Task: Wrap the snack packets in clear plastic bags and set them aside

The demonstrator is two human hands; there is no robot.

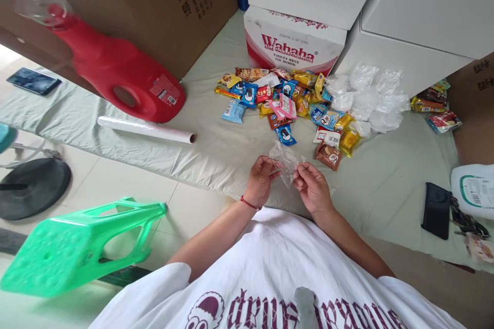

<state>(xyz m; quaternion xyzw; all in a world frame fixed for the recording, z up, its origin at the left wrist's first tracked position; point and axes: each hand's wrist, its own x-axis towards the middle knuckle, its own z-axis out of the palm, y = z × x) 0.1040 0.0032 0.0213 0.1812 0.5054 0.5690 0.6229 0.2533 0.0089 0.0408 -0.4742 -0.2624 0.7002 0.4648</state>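
Note:
Between my two hands stretches a crumpled clear plastic bag [286, 160], close in front of my shirt. My left hand [263, 177], with a red cord on its wrist, pinches the bag's left side. The right side is pinched by my right hand [312, 185]. Just beyond lies a loose pile of wrapped snacks [285, 105] in blue, yellow, red, pink and brown packets. A brown snack packet [328, 156] is the closest one to my right hand. Several bunched clear plastic bags [365, 100] are heaped to the right of the pile.
A Wahaba-style printed water carton [295, 43] stands behind the snacks. Left are a red detergent bottle [127, 72], a white roll [146, 129] and a phone [34, 81]. A green stool [85, 241] is on the floor. Right lie a black pouch [436, 211] and keys [465, 218].

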